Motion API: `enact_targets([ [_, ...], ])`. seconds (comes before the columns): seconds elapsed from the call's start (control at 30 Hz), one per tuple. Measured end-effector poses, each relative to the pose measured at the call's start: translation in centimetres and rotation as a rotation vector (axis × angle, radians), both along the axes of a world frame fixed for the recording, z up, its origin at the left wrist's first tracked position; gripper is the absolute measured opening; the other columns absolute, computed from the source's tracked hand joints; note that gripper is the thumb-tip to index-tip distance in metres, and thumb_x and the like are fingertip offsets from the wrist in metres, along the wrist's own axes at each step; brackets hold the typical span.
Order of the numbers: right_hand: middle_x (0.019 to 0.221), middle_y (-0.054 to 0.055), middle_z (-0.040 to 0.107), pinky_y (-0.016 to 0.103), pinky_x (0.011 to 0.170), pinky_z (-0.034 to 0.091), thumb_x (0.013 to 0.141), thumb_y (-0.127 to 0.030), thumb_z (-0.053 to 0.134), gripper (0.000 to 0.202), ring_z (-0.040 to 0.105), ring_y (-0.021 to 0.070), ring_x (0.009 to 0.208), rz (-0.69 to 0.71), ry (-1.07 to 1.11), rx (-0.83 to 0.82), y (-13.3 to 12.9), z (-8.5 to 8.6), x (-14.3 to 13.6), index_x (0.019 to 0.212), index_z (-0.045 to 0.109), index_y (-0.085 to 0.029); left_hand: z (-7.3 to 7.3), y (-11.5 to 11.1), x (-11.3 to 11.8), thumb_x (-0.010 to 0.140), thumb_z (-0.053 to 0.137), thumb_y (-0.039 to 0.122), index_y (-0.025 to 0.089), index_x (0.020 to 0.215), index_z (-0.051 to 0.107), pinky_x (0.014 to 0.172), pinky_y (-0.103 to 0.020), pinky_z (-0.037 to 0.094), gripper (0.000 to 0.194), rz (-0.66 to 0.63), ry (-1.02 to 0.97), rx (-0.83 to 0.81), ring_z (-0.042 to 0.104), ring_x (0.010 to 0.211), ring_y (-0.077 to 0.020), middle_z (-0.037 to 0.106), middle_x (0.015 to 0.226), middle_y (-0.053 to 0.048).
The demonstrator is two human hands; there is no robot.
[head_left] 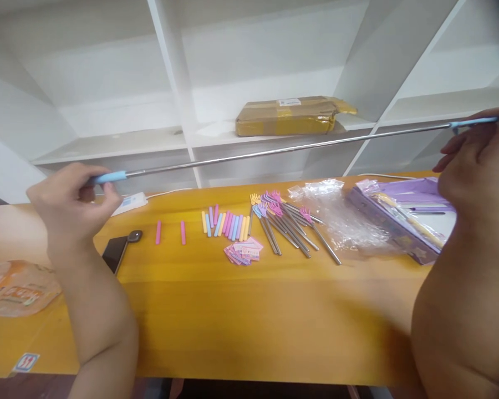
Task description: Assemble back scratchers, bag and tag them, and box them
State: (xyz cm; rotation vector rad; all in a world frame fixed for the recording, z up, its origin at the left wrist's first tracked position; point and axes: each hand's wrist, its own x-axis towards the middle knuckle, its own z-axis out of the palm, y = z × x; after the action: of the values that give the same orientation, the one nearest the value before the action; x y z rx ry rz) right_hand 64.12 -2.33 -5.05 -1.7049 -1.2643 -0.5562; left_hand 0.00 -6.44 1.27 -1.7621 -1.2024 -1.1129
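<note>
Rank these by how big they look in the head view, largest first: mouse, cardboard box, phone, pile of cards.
1. Cardboard box
2. Phone and pile of cards: too alike in visible area to rank
3. Mouse

The right hand [480,149] is cut off (partly).

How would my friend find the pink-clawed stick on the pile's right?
On the yellow table, look left of the clear plastic for a pile of metal sticks. The pink-clawed stick is on its right; its bare tip pokes closest to the front edge.
</note>
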Motion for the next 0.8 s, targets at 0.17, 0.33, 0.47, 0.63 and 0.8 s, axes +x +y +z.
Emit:
enact_targets([
  [0.17,0.082,0.016,0.072,0.028,0.054,0.039,0.1,-0.008,0.05,0.037,0.052,0.0084,0.049,-0.008,0.093,0.034,0.3,0.6,-0.1,0.133,0.067,-0.011,0.4,0.1,-0.5,0.076,0.069,0.026,0.02,0.085,0.08,0.056,-0.026,0.039,0.015,-0.028,0.044,0.006,0.049,0.055,-0.0112,0.065,0.066,0.002],
  [0.33,0.082,0.012,0.071,0.032,0.067,0.039,0.092,0.0,0.048,0.042,0.052,0.0105,0.061,-0.014,-0.032,-0.008,0.7,1.0,-3.2,0.125,0.07,-0.013,-0.8,0.8,3.2,0.081,0.073,0.021,0.025,0.095,0.084,0.054,-0.026,0.039,0.019,-0.197,0.06,0.006,0.048,0.055,-0.0101,0.068,0.07,0.004],
  [0.47,0.093,0.013,0.072,0.032,0.067,0.028,0.096,-0.011,0.052,0.03,0.054,0.016,0.073,0.143,-0.182,-0.148,-0.4,-0.7,-12.6,0.12,0.07,-0.015,-4.9,1.9,12.0,0.089,0.066,0.014,0.022,0.102,0.081,0.062,-0.03,0.046,0.022,-0.333,0.049,-0.028,0.058,0.066,-0.0151,0.074,0.078,-0.001],
  [0.63,0.101,0.011,0.07,0.03,0.064,0.016,0.096,-0.008,0.041,0.033,0.046,0.014,0.067,0.366,-0.302,-0.294,-3.4,-3.1,-21.2,0.121,0.061,-0.016,-8.5,2.0,17.8,0.099,0.056,0.01,0.02,0.105,0.079,0.068,-0.03,0.049,0.026,-0.431,-0.014,-0.216,0.061,0.07,-0.0154,0.073,0.081,-0.002],
  [0.8,0.089,0.007,0.068,0.031,0.063,0.013,0.098,-0.014,0.042,0.023,0.04,0.0136,0.061,0.433,-0.429,-0.336,-4.0,-2.7,-20.1,0.112,0.059,-0.017,-7.1,1.4,16.1,0.098,0.059,0.012,0.02,0.105,0.079,0.069,-0.032,0.048,0.022,-0.437,0.066,-0.195,0.06,0.071,-0.0167,0.072,0.08,-0.002],
])
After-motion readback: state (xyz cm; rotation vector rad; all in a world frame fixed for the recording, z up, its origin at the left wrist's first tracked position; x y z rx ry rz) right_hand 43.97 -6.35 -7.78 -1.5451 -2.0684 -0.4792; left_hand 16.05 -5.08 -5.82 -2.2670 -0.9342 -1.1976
